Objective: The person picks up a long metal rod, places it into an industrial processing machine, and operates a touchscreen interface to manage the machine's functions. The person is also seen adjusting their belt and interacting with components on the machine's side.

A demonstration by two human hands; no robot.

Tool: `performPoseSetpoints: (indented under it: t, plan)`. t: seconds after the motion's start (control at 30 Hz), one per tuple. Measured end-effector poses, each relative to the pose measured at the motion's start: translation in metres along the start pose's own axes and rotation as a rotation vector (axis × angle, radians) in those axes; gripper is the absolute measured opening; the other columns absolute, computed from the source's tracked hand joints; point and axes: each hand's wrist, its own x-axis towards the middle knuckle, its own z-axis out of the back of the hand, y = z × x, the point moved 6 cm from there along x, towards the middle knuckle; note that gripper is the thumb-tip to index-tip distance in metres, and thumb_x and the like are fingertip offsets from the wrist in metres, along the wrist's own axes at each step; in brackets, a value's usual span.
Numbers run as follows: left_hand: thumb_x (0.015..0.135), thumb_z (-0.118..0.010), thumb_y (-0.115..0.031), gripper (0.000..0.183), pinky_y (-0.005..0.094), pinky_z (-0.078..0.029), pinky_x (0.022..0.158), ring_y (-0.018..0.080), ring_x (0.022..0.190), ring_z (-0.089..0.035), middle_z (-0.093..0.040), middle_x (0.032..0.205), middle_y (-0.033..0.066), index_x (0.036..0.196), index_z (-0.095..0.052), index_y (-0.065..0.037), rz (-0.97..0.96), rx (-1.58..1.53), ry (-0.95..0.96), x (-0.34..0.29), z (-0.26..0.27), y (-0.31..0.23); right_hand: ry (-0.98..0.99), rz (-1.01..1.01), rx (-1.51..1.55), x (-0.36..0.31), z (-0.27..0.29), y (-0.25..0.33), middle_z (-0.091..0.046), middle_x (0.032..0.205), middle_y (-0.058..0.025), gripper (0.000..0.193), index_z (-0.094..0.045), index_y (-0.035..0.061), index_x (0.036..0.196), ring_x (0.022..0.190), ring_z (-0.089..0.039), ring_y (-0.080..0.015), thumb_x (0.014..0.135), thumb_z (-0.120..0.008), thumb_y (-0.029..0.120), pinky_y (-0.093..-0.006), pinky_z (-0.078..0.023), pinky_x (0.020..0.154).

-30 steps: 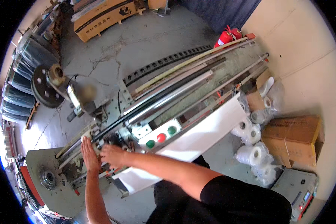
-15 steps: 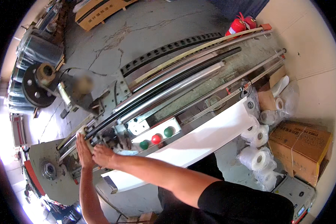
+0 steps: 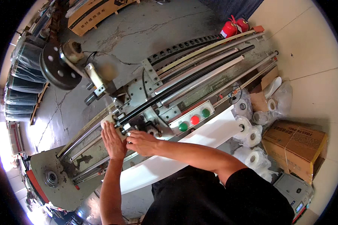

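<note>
My left hand (image 3: 113, 141) lies with straight fingers against a pale round end piece (image 3: 108, 119) at the left end of a machine carriage (image 3: 135, 90). Close on its right, my right hand (image 3: 142, 143) is closed, knuckles up, by the carriage's metal fittings. Whatever its fingers hold is hidden under them. A long black roller (image 3: 184, 88) runs up and right from beside the hands. On the carriage's near side sits a white control panel (image 3: 175, 126) with two green buttons and a red button (image 3: 195, 119). A black disc with holes (image 3: 56, 67) stands out on the carriage's far left.
Long metal rails (image 3: 94, 149) carry the carriage. A white trough-like sheet (image 3: 157, 168) runs along the near side. Wrapped film rolls (image 3: 251, 157) and a cardboard box (image 3: 294, 148) stand at right. Fire extinguishers (image 3: 230, 28) are at far right, dark wrapped rolls (image 3: 24, 88) at left.
The carriage has slid to the right along the rails, with its disc, roller and button panel. Both my hands have moved right with it, staying against its left end.
</note>
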Motion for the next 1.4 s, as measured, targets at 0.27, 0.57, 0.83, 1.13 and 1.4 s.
performPoseSetpoints:
  t: [0.27,0.57,0.83,1.13,1.4]
  plan:
    - [0.087,-0.073,-0.025,0.083,0.0525,-0.022,0.129,0.0373,0.157,-0.031,-0.036,0.166,0.0237,0.157,-0.038,0.003,-0.017,-0.046,-0.096,0.017,-0.005,-0.027,-0.064,-0.079,-0.073,-0.020,0.034,-0.010,-0.070,0.115,-0.0127,0.024,-0.074,0.0073,0.105,0.122,-0.062,-0.0345,0.090,-0.057,0.014,-0.0480,-0.039,0.122]
    - [0.085,-0.077,-0.027,0.091,0.0511,-0.019,0.130,0.0366,0.160,-0.025,-0.032,0.169,0.0205,0.160,-0.035,0.003,-0.059,-0.051,-0.086,0.022,-0.009,-0.035,-0.053,-0.233,-0.056,-0.045,0.064,0.005,-0.059,0.147,-0.0138,0.060,-0.058,0.0138,0.146,0.141,-0.053,-0.0334,0.087,-0.067,0.011,-0.0488,-0.028,0.129]
    - [0.081,-0.086,-0.037,0.104,0.0508,-0.018,0.130,0.0367,0.160,-0.024,-0.029,0.170,0.0210,0.161,-0.033,0.003,-0.064,-0.096,-0.041,0.020,-0.006,-0.034,-0.826,-0.794,-0.513,-0.201,0.150,0.000,-0.055,0.153,-0.0190,0.071,-0.052,0.0046,0.151,0.146,-0.048,-0.0362,0.081,-0.061,-0.001,-0.0505,-0.027,0.127]
    - [0.095,-0.062,-0.015,0.071,0.0502,-0.023,0.129,0.0338,0.160,-0.026,-0.029,0.171,0.0207,0.160,-0.038,0.000,-0.084,0.090,-0.055,0.022,-0.010,-0.036,-0.495,-1.133,-0.355,-0.284,0.149,-0.112,-0.045,0.165,-0.0141,0.075,-0.045,0.0107,0.161,0.154,-0.039,-0.0355,0.090,-0.069,0.010,-0.0565,-0.019,0.129]
    - [0.095,-0.062,-0.015,0.071,0.0490,-0.022,0.129,0.0326,0.160,-0.027,-0.031,0.170,0.0196,0.160,-0.038,-0.001,-0.067,0.065,-0.003,0.029,-0.012,-0.046,-0.757,-0.969,-0.433,-0.321,0.142,-0.109,-0.040,0.166,-0.0207,0.087,-0.031,0.0084,0.166,0.157,-0.032,-0.0373,0.087,-0.067,0.002,-0.0459,-0.023,0.130]
